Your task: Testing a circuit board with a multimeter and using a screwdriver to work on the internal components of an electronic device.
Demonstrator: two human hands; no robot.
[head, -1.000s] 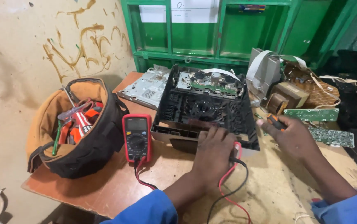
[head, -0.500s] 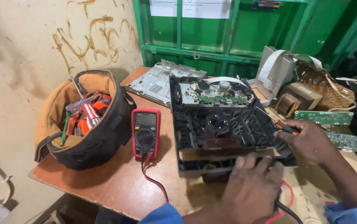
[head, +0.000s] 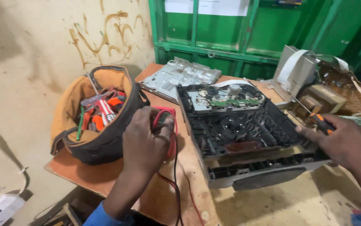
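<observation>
The wooden table (head: 105,175) is carrying everything here, and the biggest thing on it is one opened-up black player chassis (head: 247,134), lying lid-off in the middle so its boards and disc mechanism are facing up within reach. One grey metal cover (head: 178,77) is sitting at the far side, probably parked out of the way. At the left, one brown and black tool bag (head: 94,117) is standing open with red and orange handled tools poking up, easy to grab. The left hand (head: 144,142) is closing over one red multimeter (head: 168,125), just right of the bag, gripping it from above while its red and black leads are trailing toward the near edge. The right hand (head: 344,142) is wrapping around one orange-handled screwdriver (head: 316,121), its shaft pointing far-left beside the chassis' right edge.
</observation>
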